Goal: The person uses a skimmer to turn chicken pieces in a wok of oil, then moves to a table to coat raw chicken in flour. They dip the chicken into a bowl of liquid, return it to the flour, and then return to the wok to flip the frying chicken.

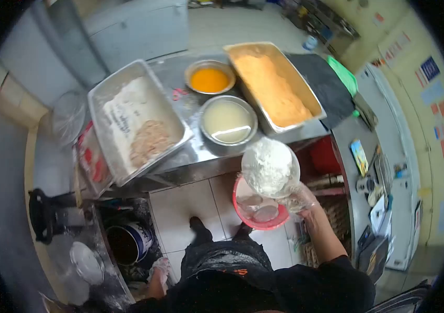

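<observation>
My right hand [299,199], in a clear plastic glove, grips the edge of a round bowl [295,166] heaped with white flour [268,166]. Below the bowl, and partly covered by it, stands a pink-red tub [257,225] with whitish contents. My left hand [160,267], also in a clear glove, hangs low at my left side beside a paint-type bucket [139,241]; its fingers do not show clearly. Ahead on the metal counter is a tray [172,142] with flour and a pale pinkish mass of raw meat [150,141].
A bowl of orange liquid [209,80] and a bowl of cloudy liquid [227,121] stand mid-counter. To their right is a deep pan [316,111] of orange crumbs [271,88]. A side counter [348,151] holds small items. A white lidded container [87,263] sits at left.
</observation>
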